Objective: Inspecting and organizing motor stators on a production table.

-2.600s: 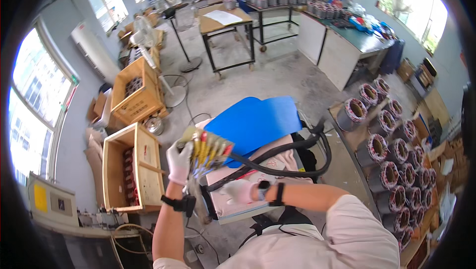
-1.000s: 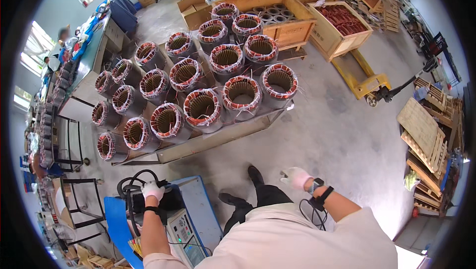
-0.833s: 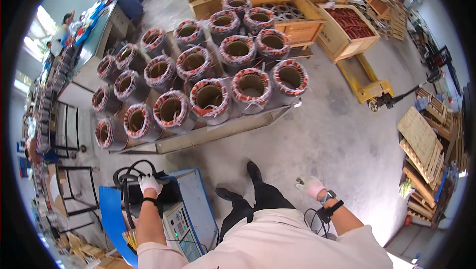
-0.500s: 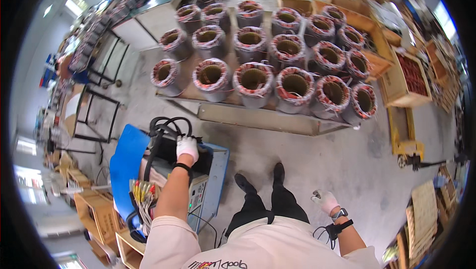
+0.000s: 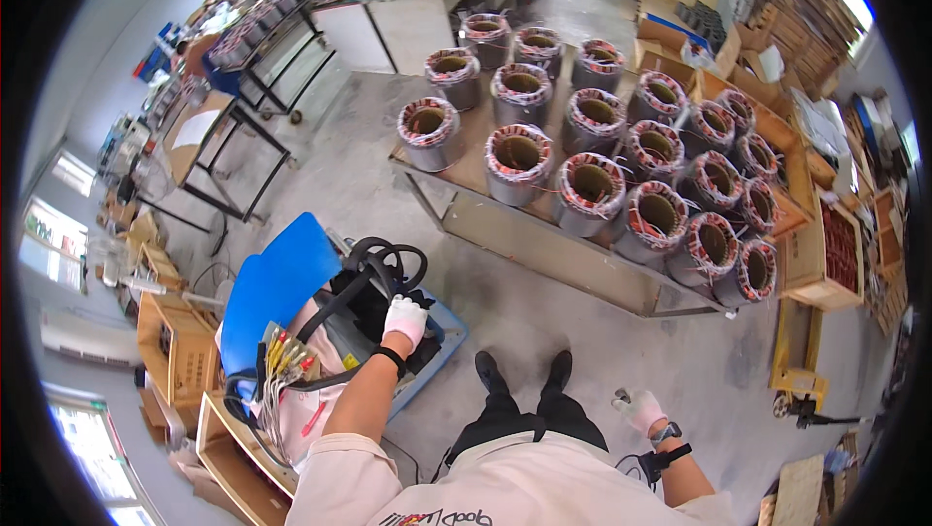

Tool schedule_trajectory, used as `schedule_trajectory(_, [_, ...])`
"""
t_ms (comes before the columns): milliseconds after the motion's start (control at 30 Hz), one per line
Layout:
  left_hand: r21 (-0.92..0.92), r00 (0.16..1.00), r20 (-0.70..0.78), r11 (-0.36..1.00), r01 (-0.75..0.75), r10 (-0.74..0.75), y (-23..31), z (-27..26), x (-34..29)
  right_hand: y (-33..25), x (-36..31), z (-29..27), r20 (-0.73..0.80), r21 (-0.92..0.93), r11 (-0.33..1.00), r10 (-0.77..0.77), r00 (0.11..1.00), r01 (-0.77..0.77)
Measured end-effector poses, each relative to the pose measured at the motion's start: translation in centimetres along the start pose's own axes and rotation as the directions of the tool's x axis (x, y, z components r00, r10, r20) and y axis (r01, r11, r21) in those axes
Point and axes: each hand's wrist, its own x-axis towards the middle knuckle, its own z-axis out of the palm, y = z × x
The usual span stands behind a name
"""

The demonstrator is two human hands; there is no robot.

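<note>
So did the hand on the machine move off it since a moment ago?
No. The left hand still rests on the black cables atop the grey machine, beside the blue chair, as before.

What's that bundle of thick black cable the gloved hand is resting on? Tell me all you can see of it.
The black cable is thick and rubbery-looking, coiled in loose loops on top of a machine on the blue cart. One run trails down toward the colourful wire ends. The white-gloved left hand rests just below the coil, on dark gear.

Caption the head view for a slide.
Gloved left hand rests on black cables atop a test cart; right hand hangs free near stators.
</note>
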Motion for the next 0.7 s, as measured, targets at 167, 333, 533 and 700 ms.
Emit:
schedule_trajectory(167, [-0.043,1.000,-0.007,0.999,0.009,-0.010,-0.5,3.0,-2.5,-1.6,1.8,0.1,0.047,-0.046,0.998,-0.029,0.998,0.031])
schedule_trajectory(333, [-0.042,0.998,-0.067,0.999,0.014,-0.017,-0.5,3.7,-3.8,-2.9,2.7,-0.9,0.030,-0.056,0.998,-0.040,0.999,0.041])
schedule_trajectory(533, [-0.092,0.988,-0.153,0.996,-0.010,-0.004,-0.6,2.3,-5.6,-0.8,2.8,0.2,-0.022,-0.070,0.997,-0.040,0.999,0.038])
schedule_trajectory(700, [-0.080,0.975,-0.220,0.996,-0.035,0.017,-0.7,5.4,-5.8,-0.7,1.3,0.9,-0.020,-0.001,1.000,-0.004,1.000,0.004])
